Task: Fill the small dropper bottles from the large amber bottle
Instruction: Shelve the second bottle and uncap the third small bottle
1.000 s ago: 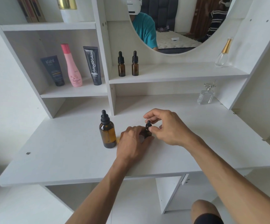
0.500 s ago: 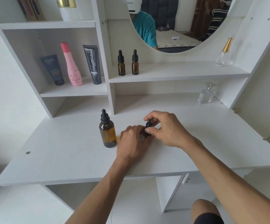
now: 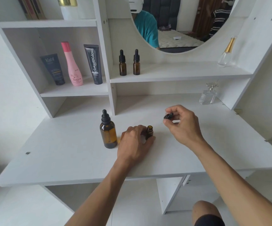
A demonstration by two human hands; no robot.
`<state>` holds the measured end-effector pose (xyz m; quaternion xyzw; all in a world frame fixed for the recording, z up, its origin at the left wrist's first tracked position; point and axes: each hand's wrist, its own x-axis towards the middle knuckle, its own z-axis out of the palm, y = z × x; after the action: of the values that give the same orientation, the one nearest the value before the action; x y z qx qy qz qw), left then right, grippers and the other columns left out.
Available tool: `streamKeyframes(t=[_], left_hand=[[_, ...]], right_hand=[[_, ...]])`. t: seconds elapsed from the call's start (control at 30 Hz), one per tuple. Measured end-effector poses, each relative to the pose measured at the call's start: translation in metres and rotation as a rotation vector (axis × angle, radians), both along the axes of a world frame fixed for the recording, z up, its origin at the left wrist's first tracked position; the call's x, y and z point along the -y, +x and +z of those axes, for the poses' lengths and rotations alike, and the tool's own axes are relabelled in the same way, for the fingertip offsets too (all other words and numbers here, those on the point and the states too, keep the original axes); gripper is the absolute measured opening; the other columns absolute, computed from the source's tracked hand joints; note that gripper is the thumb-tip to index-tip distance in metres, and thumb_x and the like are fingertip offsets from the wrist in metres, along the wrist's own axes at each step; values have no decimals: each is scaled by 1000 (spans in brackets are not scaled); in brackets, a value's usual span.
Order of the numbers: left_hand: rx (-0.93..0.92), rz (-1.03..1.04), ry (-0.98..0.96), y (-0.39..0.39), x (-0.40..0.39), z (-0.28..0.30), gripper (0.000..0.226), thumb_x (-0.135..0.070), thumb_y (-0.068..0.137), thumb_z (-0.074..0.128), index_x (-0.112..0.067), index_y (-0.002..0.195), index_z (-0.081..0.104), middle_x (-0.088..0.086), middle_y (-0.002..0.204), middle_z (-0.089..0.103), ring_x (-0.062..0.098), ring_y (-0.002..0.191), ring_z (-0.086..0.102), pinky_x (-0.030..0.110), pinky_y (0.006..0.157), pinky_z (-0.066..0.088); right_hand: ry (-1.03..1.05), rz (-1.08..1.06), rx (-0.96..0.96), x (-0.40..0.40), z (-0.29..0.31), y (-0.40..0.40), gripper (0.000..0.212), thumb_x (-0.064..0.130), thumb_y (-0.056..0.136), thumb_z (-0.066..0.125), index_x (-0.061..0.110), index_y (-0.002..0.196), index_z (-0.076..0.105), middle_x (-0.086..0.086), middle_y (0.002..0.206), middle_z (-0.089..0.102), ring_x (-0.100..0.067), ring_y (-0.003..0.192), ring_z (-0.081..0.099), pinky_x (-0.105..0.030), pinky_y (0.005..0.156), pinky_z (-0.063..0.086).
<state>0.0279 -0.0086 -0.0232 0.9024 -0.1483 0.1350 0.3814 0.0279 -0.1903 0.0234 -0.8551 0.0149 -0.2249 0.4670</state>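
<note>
The large amber bottle (image 3: pixel 108 133) stands on the white desk (image 3: pixel 66 152) with its black dropper cap on. Just right of it, my left hand (image 3: pixel 134 144) grips a small amber dropper bottle (image 3: pixel 149 131), which stands upright with its neck uncovered. My right hand (image 3: pixel 181 124) is lifted to the right of it and pinches the small black dropper cap (image 3: pixel 168 115) between thumb and fingers. Two more small dropper bottles, one (image 3: pixel 122 63) beside the other (image 3: pixel 136 62), stand capped on the shelf under the mirror.
A dark Kahf tube (image 3: pixel 53 69), a pink bottle (image 3: pixel 71 64) and a black Glad2Glow tube (image 3: pixel 93 64) stand in the left cubby. A clear glass perfume bottle (image 3: pixel 208 94) sits at the desk's back right, another with a gold neck (image 3: pixel 226 53) on the shelf above. My knee (image 3: pixel 208 212) shows below the desk.
My right hand has taken the black dropper cap off the small bottle and carried it up and to the right. My left hand still holds the small bottle on the desk.
</note>
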Motion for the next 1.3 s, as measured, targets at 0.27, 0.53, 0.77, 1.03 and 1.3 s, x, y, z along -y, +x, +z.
streamKeyframes(t=[0.27, 0.53, 0.77, 1.03, 1.3], left_hand=[[-9, 10, 2, -1, 2, 2, 29, -42, 84, 68, -22, 105, 67, -5, 99, 71, 19, 99, 57, 39, 84, 49], [1, 8, -8, -2, 2, 1, 20, -41, 83, 68, -26, 96, 66, -12, 92, 69, 16, 95, 56, 35, 80, 47], [18, -2, -18, -1, 1, 0, 20, -42, 83, 68, -26, 95, 66, -12, 91, 69, 16, 93, 56, 37, 81, 48], [17, -5, -18, -1, 1, -1, 22, -43, 83, 67, -26, 97, 67, -11, 93, 70, 16, 94, 57, 38, 81, 49], [15, -2, -13, -2, 1, 2, 25, -44, 83, 67, -25, 99, 67, -10, 94, 70, 17, 94, 57, 38, 82, 49]], right_hand=[[-66, -30, -53, 6, -38, -2, 24, 4, 79, 76, 14, 100, 70, 4, 92, 72, -13, 84, 69, -7, 76, 48], [-77, -34, -48, 7, -45, -2, 28, 2, 77, 75, 16, 101, 69, 1, 89, 72, -12, 79, 68, -21, 83, 53], [-99, -22, -43, 7, -47, -1, 29, 2, 78, 75, 13, 104, 68, 2, 88, 69, -11, 76, 65, -8, 76, 49], [-102, -14, -43, 8, -46, -2, 33, 3, 77, 78, 13, 106, 68, 1, 92, 69, -12, 79, 66, -21, 83, 54], [-105, 1, -45, 8, -47, -3, 38, 5, 76, 80, 12, 111, 67, -2, 96, 70, -17, 86, 67, -25, 87, 55]])
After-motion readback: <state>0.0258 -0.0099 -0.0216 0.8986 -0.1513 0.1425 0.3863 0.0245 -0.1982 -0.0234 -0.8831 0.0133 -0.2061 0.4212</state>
